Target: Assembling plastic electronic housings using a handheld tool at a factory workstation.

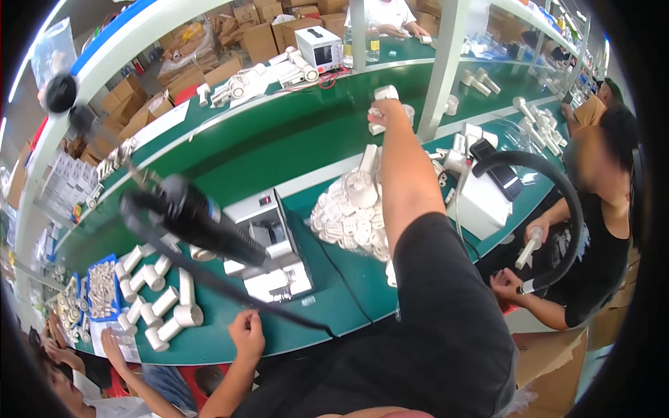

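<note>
My right arm stretches far forward over the bench, and my right hand (384, 111) is closed around a white plastic housing (385, 92) above the green belt (293, 129). Another white cylinder shows just beside that hand. At the bench's near edge my left hand (247, 336) is curled into a loose fist; its inside is hidden. Left of it lie several white T-shaped housings (182, 318). A heap of small white plastic parts (348, 216) lies under my right arm, with a white tube and a clear round piece on top.
A grey-white machine (279, 261) stands mid-bench, with a dark blurred tool (209, 223) hanging before it. A blue tray (104, 289) of small parts is far left. A white box (481, 202) and a black hose (568, 202) are at right. Co-workers sit on both sides.
</note>
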Demonstrator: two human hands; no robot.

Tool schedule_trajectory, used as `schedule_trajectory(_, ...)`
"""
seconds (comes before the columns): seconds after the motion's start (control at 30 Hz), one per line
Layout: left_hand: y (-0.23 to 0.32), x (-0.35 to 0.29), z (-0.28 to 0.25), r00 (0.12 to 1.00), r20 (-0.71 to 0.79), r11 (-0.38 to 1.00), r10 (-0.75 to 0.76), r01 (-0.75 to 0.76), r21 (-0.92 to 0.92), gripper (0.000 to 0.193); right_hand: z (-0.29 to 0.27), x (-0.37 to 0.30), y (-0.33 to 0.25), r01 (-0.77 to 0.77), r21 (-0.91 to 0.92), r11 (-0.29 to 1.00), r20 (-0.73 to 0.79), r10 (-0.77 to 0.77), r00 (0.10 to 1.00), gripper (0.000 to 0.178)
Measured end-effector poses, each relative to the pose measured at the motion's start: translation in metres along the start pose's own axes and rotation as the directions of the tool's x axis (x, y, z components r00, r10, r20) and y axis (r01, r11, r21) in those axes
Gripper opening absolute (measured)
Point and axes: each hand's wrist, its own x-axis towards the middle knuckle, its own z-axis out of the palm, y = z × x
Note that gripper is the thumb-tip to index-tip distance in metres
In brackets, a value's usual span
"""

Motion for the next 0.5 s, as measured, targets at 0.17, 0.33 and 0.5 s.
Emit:
schedule_trajectory(0.17, -0.001, -0.004, -0.002, 1.0, -0.009, 0.998, -0.02, 0.02, 0.059, 0.008, -0.014, -0.019, 0.016, 0.034, -0.099, 0.994, 0.016, -0.033, 0.999, 0.029)
schedule_trajectory(0.33, 0.008, 0.0, 0.006, 1.0, 0.001, 0.998, -0.009, 0.009, 0.058, 0.006, -0.019, 0.019, -0.006, 0.03, 0.051, 0.998, 0.006, -0.03, 1.0, 0.027)
schedule_trajectory(0.5, 0.005, -0.007, 0.001, 0.998, -0.01, 0.982, -0.06, 0.061, 0.179, 0.008, -0.009, 0.062, 0.007, 0.327, 0.303, 0.895, 0.156, -0.385, 0.91, 0.026)
